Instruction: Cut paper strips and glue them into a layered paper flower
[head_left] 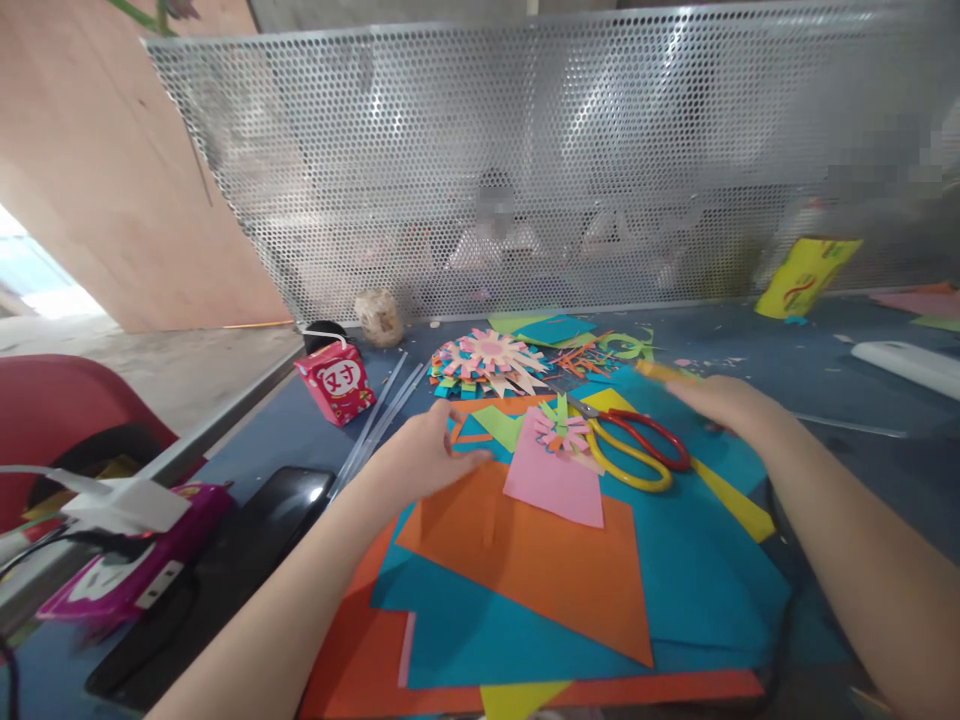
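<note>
My left hand (pixel 427 455) is over the left side of the paper pile, thumb apart from the fingers and nothing visible in it. Close by lie an orange sheet (pixel 525 560) and a pink piece of paper (pixel 551 490) bearing a small fringed paper flower (pixel 561 432). My right hand (pixel 720 400) reaches over the blue paper (pixel 697 560), blurred; a smeared yellow-orange strip (pixel 660 372) shows at its fingertips. Between the hands rest scissors (pixel 634 465) with one yellow and one red handle. Layered fringed paper flowers (pixel 487 362) sit behind them.
To the left are a red drink carton (pixel 337 382), clear sticks (pixel 382 415), a black phone (pixel 225 580) and a purple power strip (pixel 142 580). Orange paper scraps (pixel 585 358) lie at the back. A perforated metal panel (pixel 487 130) borders the table; a yellow packet (pixel 806 278) leans there.
</note>
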